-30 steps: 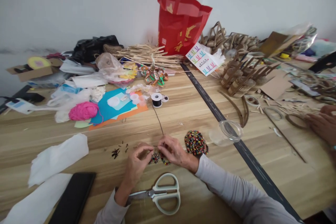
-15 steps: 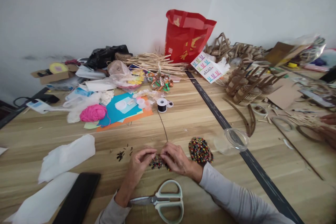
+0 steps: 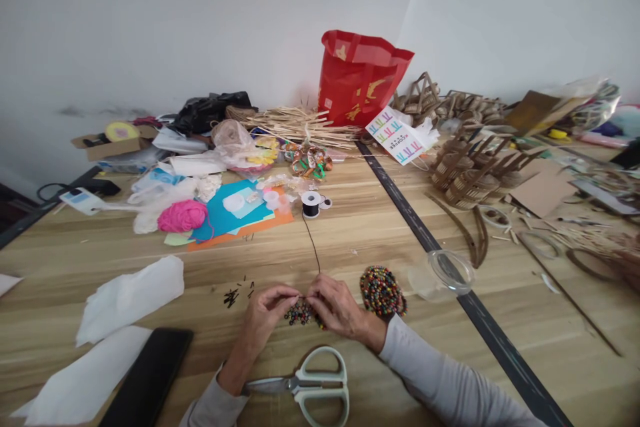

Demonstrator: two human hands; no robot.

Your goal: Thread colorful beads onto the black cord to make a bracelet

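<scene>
Now, change: both hands stay pinched on the same small beadwork as half a second ago; only the head camera has tipped, so the work looks mid-step, not finished.
Left hand: its grip is closed, thumb and fingertips nipping the left edge of the beadwork.
Right hand: its grip is closed too, pinching the beadwork and the black cord at its top.
Beadwork: a small dark cluster of many-coloured beads, held between the two grips, low over the bench.
Black cord: a thin line running away from the right grip to a spool farther off.
Bead pile: a round, multicoloured heap just beyond the right wrist.
Scissors: pale-handled, lying shut just nearer than both wrists.
Clear dish: right of the bead pile.
</scene>
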